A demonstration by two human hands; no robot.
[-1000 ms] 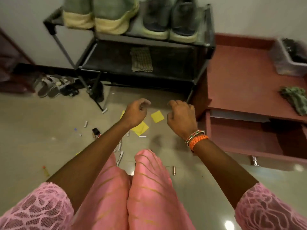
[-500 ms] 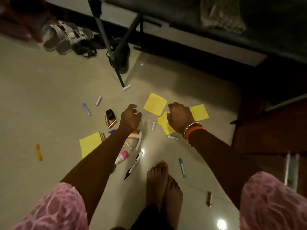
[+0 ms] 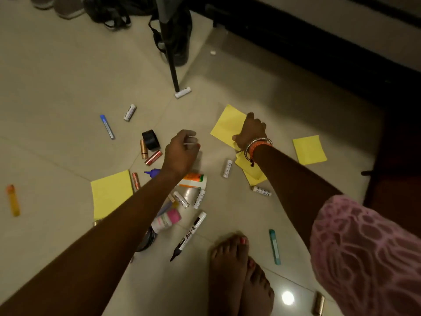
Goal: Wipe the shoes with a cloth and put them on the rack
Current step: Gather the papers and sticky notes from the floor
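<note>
Taking the black marker [image 3: 188, 238] on the floor as landmark: just beyond it, the left hand [image 3: 182, 153] was curled, pinching a small pale item, identity unclear. Farther, to the right, the right hand [image 3: 250, 133] pressed on a yellow sticky note [image 3: 225, 127], grip not discernible. Farthest, beside the rack leg [image 3: 169, 46], lay the shoes [image 3: 66, 6], barely in view. Judged light and flexible; best held at heel or collar. No cloth visible.
</note>
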